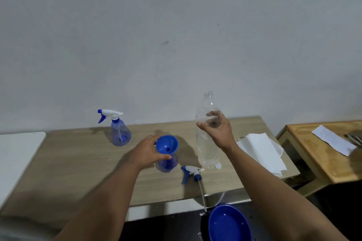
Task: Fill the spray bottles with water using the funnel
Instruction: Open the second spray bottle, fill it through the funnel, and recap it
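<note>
A: Count from the head view?
B: Two translucent blue spray bottles: one capped [119,133] at centre left, one open [166,164] mid-frame under the blue cone funnel [167,144]. One loose trigger head [192,173] lies beside it.
A: Hands?
B: Left hand [146,151] grips the funnel and bottle neck; right hand [217,129] grasps a clear ribbed plastic bottle [207,129], upright. One glossy blue basin [229,223] sits bottom right.

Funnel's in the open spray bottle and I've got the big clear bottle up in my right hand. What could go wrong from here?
1. The clear bottle looks nearly empty, so a pour may deliver little.
2. The funnel sits tilted in the open spray bottle; if the left hand loosens its grip, water could spill onto the table.
3. The loose trigger sprayer lies near the table edge, its tube overhanging; an arm could knock it off.
</note>
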`<state>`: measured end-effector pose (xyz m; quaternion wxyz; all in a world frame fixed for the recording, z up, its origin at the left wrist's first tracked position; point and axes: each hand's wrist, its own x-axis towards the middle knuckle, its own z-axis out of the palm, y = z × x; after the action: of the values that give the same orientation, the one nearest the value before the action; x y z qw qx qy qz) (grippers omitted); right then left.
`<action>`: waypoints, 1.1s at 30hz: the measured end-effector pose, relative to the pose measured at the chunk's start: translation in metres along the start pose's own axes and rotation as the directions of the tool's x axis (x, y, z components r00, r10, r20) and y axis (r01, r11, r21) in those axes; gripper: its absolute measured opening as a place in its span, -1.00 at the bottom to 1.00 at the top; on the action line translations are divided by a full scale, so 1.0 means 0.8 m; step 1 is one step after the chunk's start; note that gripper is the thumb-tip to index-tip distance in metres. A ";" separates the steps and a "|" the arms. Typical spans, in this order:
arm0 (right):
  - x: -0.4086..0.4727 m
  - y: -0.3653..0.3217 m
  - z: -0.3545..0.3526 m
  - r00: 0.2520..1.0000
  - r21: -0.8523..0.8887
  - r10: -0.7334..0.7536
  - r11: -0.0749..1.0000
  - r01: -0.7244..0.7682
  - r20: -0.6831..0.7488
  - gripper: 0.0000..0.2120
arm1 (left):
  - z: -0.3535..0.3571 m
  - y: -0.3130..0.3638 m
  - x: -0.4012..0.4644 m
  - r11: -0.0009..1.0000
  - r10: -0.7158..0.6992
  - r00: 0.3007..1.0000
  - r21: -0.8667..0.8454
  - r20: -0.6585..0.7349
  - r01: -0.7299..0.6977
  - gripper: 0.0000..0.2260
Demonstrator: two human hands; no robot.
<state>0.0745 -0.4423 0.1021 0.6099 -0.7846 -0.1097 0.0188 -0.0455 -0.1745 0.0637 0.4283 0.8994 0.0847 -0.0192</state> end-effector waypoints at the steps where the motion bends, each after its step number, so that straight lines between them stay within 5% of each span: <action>1: 0.000 -0.001 -0.004 1.000 0.029 0.015 0.999 -0.015 0.018 -0.39 | 0.002 -0.001 0.006 1.000 0.010 1.000 0.011 0.005 -0.010 -0.35; 10: -0.023 0.017 0.001 0.957 -0.144 0.130 0.985 -0.095 0.258 -0.42 | 0.008 -0.002 0.021 1.000 0.001 1.000 0.031 -0.021 0.000 -0.10; 17: -0.035 0.016 0.011 0.883 -0.314 0.227 0.945 -0.097 0.410 -0.42 | 0.011 -0.005 0.023 0.999 0.016 0.999 0.047 -0.038 -0.014 -0.10; 33: -0.028 -0.003 0.018 0.781 -0.665 0.411 0.747 0.008 0.470 -0.26 | 0.010 -0.004 0.025 0.991 0.090 0.995 0.099 -0.044 -0.085 -0.26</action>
<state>0.0501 -0.4325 0.0983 0.2370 -0.9040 -0.2026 0.2927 -0.0258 -0.1762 0.0541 0.3823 0.9223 0.0545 0.0170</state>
